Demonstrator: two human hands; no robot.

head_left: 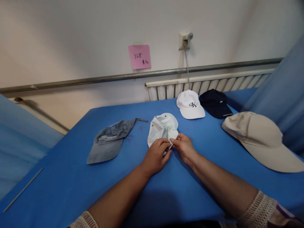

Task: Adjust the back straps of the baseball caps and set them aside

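Note:
A pale, whitish baseball cap (158,126) lies upside down on the blue-covered table, its inside facing up and its rounded part away from me. My left hand (156,156) grips the near edge of this cap, fingers bent over it. From the right, my right hand (184,146) pinches the same near edge between thumb and fingers. Both hands almost meet there, and the bit of cap between the fingertips is partly hidden. To the left rests a grey-blue washed cap (109,139) with its strap sticking out.
A white cap (190,104) with black letters and a dark navy cap (215,103) sit at the back. A large beige cap (258,136) lies right. A thin stick (23,190) is at far left. Behind are a metal rail (106,78), a radiator (211,84) and a plugged-in cord (187,66).

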